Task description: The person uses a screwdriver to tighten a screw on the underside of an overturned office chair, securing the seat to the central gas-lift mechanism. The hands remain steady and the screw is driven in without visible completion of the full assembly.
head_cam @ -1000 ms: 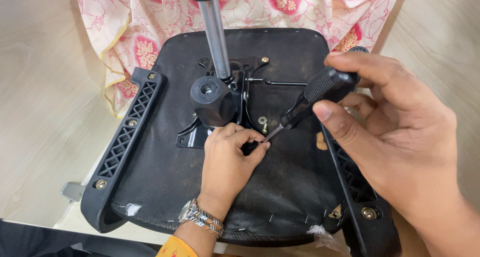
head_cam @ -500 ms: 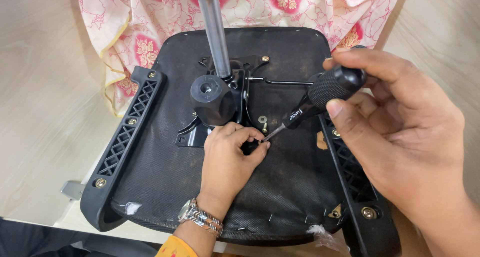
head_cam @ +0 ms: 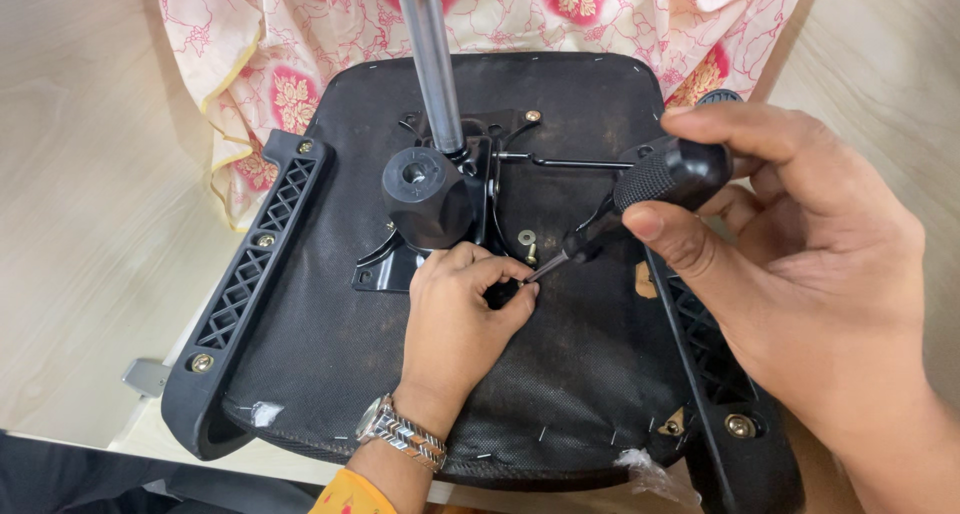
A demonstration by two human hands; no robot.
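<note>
Head view: upturned chair seat (head_cam: 330,354) on desk (head_cam: 80,224), screwdriver work at the mechanism plate.
Right hand (head_cam: 800,274) grips black screwdriver (head_cam: 640,189); tip meets fingers (head_cam: 515,294) of left hand (head_cam: 455,324), beside black knob (head_cam: 425,194) and gas column (head_cam: 435,64). Floral cloth (head_cam: 600,4) behind.

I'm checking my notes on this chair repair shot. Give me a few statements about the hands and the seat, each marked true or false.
1. The right hand grips a black-handled screwdriver. True.
2. The left hand lies flat on the floor. False: its fingers pinch at the screwdriver tip on the seat underside.
3. The left wrist wears a metal watch. True.
4. The seat lies cushion side up. False: its underside faces up, with the metal column rising from it.
5. A floral cloth lies under the seat's far edge. True.
</note>
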